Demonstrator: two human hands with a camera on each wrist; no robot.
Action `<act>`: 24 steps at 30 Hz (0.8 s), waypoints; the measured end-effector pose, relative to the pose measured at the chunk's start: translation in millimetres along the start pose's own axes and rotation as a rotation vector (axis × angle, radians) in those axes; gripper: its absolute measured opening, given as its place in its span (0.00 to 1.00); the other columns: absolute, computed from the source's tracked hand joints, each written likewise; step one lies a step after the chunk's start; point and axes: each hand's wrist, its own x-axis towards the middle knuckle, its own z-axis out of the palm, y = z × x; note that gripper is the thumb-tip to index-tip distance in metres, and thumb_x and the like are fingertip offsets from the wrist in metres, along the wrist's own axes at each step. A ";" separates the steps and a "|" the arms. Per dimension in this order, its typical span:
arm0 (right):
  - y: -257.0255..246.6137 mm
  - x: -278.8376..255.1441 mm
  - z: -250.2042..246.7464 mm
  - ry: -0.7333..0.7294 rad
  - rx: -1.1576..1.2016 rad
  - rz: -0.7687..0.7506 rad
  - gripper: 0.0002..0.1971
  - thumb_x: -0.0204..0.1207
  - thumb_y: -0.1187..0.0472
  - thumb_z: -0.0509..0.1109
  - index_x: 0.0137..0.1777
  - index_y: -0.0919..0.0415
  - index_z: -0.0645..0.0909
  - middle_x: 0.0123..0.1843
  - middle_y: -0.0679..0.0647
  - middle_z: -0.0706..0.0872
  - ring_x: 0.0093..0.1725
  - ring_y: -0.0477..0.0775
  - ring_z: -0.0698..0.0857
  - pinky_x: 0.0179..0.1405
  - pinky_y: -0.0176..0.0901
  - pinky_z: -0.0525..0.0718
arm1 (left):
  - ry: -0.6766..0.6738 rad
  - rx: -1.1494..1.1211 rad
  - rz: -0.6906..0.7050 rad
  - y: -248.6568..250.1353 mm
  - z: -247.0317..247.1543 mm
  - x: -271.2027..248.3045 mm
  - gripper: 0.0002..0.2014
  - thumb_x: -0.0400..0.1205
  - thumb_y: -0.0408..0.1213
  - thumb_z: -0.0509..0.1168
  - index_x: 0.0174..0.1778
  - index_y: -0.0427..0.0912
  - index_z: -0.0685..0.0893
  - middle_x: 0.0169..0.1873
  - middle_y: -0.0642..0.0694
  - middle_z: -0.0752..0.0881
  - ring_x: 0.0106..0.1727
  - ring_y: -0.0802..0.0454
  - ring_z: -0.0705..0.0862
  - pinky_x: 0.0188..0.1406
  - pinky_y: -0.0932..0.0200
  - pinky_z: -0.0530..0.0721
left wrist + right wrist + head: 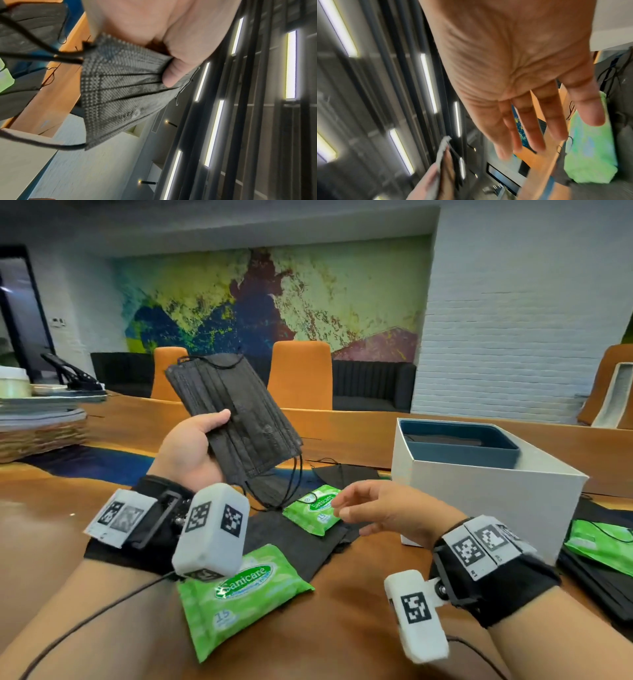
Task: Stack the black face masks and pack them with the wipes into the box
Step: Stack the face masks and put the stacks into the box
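Head view: left hand (191, 446) grip pinches black masks (236, 419), seemingly stacked, thumb atop

an office meeting room: long wooden table (359, 422), orange chairs (300, 374), abstract mural (274, 299).

- Left hand (191, 446) lifts a stack of black masks (236, 419) above the worktop (342, 628), thumb pressed across the front.
- Right hand (387, 511) hovers, fingers relaxed, over the small wipes pack (313, 513).
- Bigger wipes pack (239, 594) lies near the front edge.
- White box (479, 494) stands right, lid off.
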 end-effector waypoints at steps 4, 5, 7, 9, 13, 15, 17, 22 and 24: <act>-10.8 18.3 23.4 -0.218 -0.448 0.122 0.17 0.75 0.54 0.73 0.65 0.49 0.80 0.62 0.46 0.84 0.60 0.47 0.82 0.60 0.44 0.80 | 0.021 0.018 0.002 13.8 -9.7 -5.4 0.16 0.87 0.38 0.52 0.49 0.36 0.83 0.38 0.41 0.92 0.36 0.45 0.91 0.41 0.45 0.79; -11.4 23.9 26.2 -0.218 -0.516 0.163 0.19 0.74 0.51 0.74 0.65 0.49 0.81 0.62 0.46 0.84 0.62 0.49 0.82 0.62 0.45 0.80 | 0.017 0.022 -0.012 13.8 -10.2 -6.4 0.16 0.87 0.38 0.52 0.48 0.36 0.83 0.37 0.40 0.92 0.35 0.45 0.91 0.41 0.45 0.79; -8.7 36.2 27.0 -0.150 -0.632 0.250 0.22 0.72 0.46 0.74 0.64 0.52 0.82 0.61 0.50 0.85 0.61 0.52 0.83 0.61 0.46 0.81 | 0.005 0.041 -0.051 10.6 -9.3 -7.6 0.16 0.87 0.39 0.52 0.49 0.35 0.83 0.37 0.40 0.92 0.34 0.44 0.91 0.41 0.44 0.79; -4.8 46.3 24.7 -0.032 -0.701 0.336 0.24 0.70 0.43 0.75 0.61 0.58 0.83 0.59 0.54 0.86 0.57 0.54 0.84 0.55 0.44 0.81 | 0.004 0.060 -0.081 5.8 -9.0 -7.2 0.16 0.87 0.39 0.51 0.49 0.35 0.83 0.37 0.40 0.92 0.34 0.44 0.91 0.40 0.44 0.79; -2.1 53.4 21.7 0.027 -0.739 0.448 0.27 0.71 0.44 0.74 0.63 0.61 0.80 0.57 0.53 0.85 0.51 0.53 0.81 0.54 0.43 0.79 | 0.032 0.085 -0.128 -1.9 -11.2 -3.5 0.16 0.87 0.39 0.52 0.54 0.35 0.83 0.42 0.38 0.91 0.43 0.41 0.90 0.41 0.45 0.80; -1.7 54.4 23.7 0.004 -0.730 0.478 0.29 0.72 0.44 0.74 0.67 0.61 0.77 0.63 0.55 0.84 0.55 0.53 0.82 0.56 0.42 0.78 | 0.041 0.088 -0.136 -4.3 -13.1 -1.9 0.16 0.87 0.39 0.53 0.57 0.35 0.83 0.46 0.38 0.90 0.47 0.40 0.88 0.41 0.45 0.81; 0.4 59.1 26.6 -0.004 -0.743 0.482 0.32 0.70 0.42 0.75 0.69 0.60 0.76 0.65 0.54 0.83 0.61 0.54 0.83 0.59 0.42 0.78 | 0.044 0.074 -0.138 -6.1 -14.9 0.0 0.16 0.87 0.38 0.53 0.57 0.35 0.83 0.45 0.38 0.91 0.44 0.41 0.90 0.39 0.45 0.81; -1.4 71.8 29.0 -0.028 -0.857 0.492 0.33 0.68 0.38 0.74 0.66 0.60 0.78 0.63 0.55 0.83 0.62 0.57 0.82 0.61 0.46 0.78 | 0.041 0.038 -0.123 -8.7 -15.6 3.9 0.15 0.87 0.37 0.51 0.51 0.35 0.83 0.37 0.39 0.92 0.34 0.43 0.91 0.39 0.45 0.79; -3.2 74.2 27.8 -0.037 -0.854 0.493 0.29 0.68 0.38 0.75 0.60 0.59 0.81 0.58 0.55 0.84 0.54 0.55 0.82 0.58 0.46 0.79 | 0.038 0.035 -0.121 -9.8 -14.0 4.7 0.15 0.88 0.37 0.51 0.49 0.35 0.82 0.35 0.40 0.91 0.32 0.44 0.91 0.38 0.45 0.79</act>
